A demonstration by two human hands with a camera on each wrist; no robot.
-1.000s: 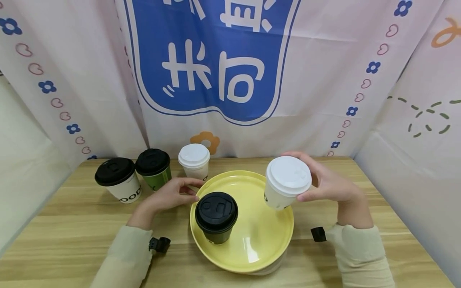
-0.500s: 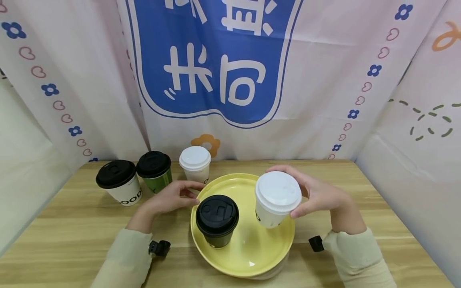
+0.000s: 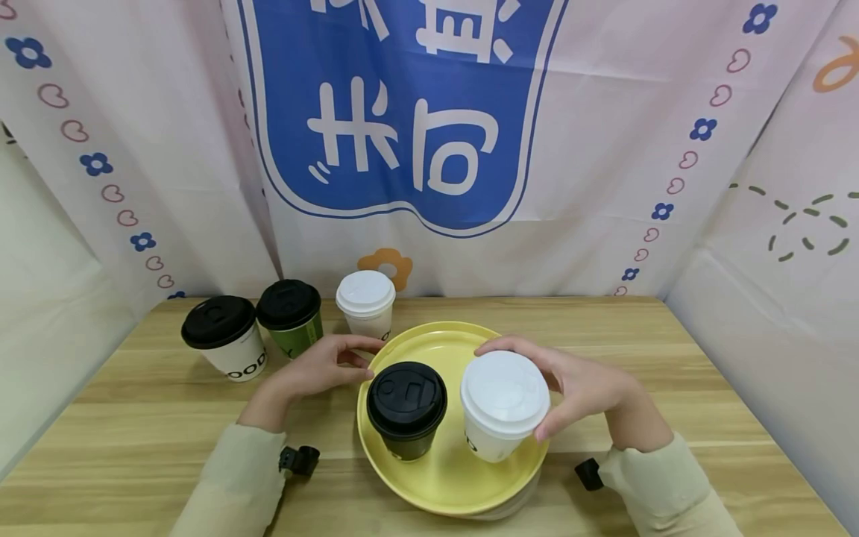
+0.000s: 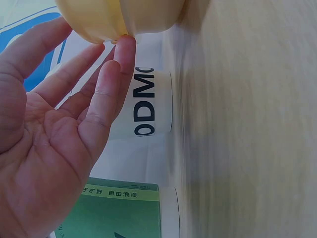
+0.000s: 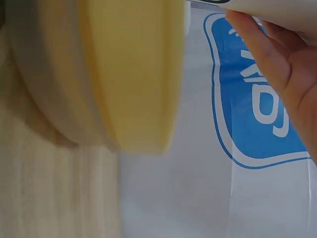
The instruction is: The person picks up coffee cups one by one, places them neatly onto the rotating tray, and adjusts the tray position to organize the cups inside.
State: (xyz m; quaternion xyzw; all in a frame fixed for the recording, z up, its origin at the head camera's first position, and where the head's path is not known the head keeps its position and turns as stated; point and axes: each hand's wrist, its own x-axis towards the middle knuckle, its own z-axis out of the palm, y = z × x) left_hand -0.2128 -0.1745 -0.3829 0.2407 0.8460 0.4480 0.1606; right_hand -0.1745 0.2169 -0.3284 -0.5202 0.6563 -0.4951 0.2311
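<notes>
Lower centre, our right hand (image 3: pixel 587 388) grips the white-lidded cup (image 3: pixel 503 406) over the yellow plate (image 3: pixel 443 488); open left hand (image 3: pixel 322 365) steadies its rim.

Three cups (image 3: pixel 288 321) crowd table's far left; black-lidded cup (image 3: pixel 406 403) blocks plate's (image 3: pixel 470 488) left half; right tabletop (image 3: pixel 671 358) open.

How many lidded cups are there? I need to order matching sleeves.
5: three on the table behind the yellow plate - black-lidded white, green, white; one dark cup on the plate; one white cup held by the right hand.
</notes>
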